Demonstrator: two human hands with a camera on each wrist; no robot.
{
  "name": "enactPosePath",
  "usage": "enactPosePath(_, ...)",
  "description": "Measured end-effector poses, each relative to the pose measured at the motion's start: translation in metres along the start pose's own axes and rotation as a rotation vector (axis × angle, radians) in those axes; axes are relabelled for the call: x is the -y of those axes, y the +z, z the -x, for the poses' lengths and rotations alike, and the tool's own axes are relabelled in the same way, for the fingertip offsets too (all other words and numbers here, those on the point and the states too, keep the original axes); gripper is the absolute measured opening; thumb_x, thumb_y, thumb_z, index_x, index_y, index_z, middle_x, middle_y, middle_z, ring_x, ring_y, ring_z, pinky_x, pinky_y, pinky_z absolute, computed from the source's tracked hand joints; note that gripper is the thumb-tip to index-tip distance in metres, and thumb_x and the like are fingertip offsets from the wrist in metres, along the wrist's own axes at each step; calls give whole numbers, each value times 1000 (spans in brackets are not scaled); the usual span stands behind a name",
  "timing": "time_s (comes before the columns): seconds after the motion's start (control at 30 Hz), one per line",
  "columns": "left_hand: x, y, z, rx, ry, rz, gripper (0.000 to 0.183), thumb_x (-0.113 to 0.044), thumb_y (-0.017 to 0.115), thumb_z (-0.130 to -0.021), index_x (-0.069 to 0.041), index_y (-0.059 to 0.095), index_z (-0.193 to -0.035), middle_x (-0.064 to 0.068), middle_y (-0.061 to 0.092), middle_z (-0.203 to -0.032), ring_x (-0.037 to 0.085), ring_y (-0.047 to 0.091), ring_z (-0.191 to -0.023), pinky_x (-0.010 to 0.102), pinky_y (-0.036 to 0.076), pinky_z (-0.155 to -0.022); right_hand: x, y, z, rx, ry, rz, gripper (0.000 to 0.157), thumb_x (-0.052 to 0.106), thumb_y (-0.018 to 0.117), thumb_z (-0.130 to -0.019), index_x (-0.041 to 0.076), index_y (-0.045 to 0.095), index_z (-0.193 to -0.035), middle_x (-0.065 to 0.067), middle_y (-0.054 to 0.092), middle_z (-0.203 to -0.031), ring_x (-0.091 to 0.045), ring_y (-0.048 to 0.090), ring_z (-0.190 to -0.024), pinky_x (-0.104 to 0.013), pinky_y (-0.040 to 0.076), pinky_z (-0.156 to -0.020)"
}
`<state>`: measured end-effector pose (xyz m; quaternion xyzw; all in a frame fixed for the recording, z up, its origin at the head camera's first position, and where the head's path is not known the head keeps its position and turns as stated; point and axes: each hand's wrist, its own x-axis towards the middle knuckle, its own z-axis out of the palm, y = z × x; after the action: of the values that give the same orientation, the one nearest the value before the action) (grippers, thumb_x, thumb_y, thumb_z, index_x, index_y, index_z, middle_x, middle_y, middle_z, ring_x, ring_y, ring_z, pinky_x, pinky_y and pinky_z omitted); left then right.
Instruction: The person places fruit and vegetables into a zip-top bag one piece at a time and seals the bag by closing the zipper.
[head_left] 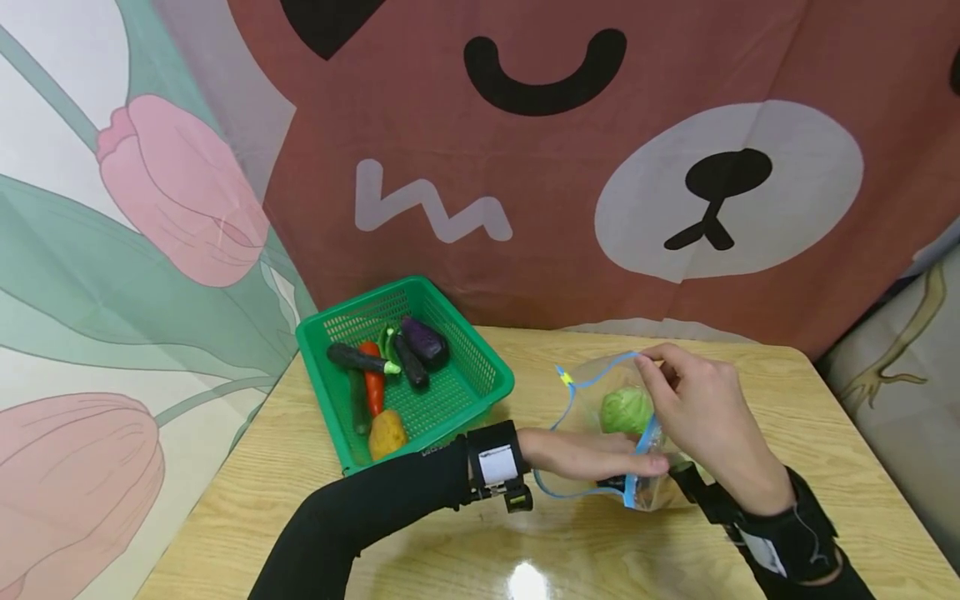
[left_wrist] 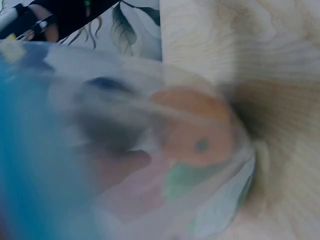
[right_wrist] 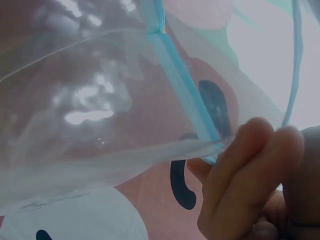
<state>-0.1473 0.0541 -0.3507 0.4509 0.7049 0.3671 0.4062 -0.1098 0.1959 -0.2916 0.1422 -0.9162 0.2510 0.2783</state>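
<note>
A clear zip bag with a blue seal stands on the table, its mouth spread wide toward the left. My right hand pinches the bag's rim at the far upper corner, also seen with the right hand in the right wrist view. From the left, my left hand grips the near side of the rim, its thumb lying over the blue strip. Inside the bag rests a pale green cabbage, with a dark item partly hidden below my left hand. Through the blurred plastic, the left wrist view shows an orange round thing.
A green plastic basket stands left of the bag, holding a purple eggplant, a red pepper, a yellow-brown pear-shaped item and several dark long vegetables. The wooden table ends at a printed cloth backdrop.
</note>
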Motion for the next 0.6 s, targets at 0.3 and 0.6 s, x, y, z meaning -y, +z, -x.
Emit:
enactPosePath(0.3, -17, -31, 48, -74, 72, -231, 31, -27, 45, -97, -13, 52, -124, -9, 53, -119, -4, 46, -109, 13, 37, -88, 2, 2, 1, 36, 20, 0, 16, 17, 57, -91, 3, 66, -92, 3, 53, -58, -8, 39, -44, -24, 31, -40)
enactPosePath(0.6, -20, -77, 102, -289, 78, -149, 27, -23, 45, -97, -10, 58, -117, -4, 59, -110, 9, 54, -104, 24, 43, -87, 2, 1, 0, 41, 42, 0, 17, 18, 58, -90, 4, 66, -92, 4, 51, -57, -10, 40, -46, -26, 32, -43)
